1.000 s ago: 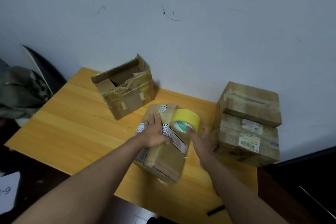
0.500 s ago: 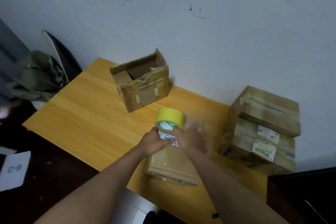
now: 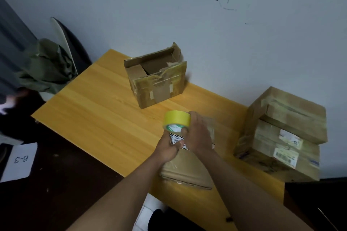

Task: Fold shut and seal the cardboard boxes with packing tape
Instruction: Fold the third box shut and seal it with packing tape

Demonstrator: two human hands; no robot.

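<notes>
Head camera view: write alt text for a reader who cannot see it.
Both hands work a yellow tape roll over a closed cardboard box on a wooden table; the right hand grips the roll, and the left hand pinches beneath it. An open box stands behind, and two stacked boxes stand right.

i see my right hand [image 3: 197,137] gripping the yellow tape roll [image 3: 176,122] at mid-frame, one of its fingers [image 3: 184,130] hooked into the core. my left hand [image 3: 167,148] pinches at the roll's lower edge, just above the closed box [image 3: 187,169] lying under both hands on the wooden tabletop [image 3: 97,118]. an open box [image 3: 155,78] sits above centre by the wall. two stacked boxes [image 3: 281,137] stand at the right. a card marked 6-3 [image 3: 19,161] lies lower left.
</notes>
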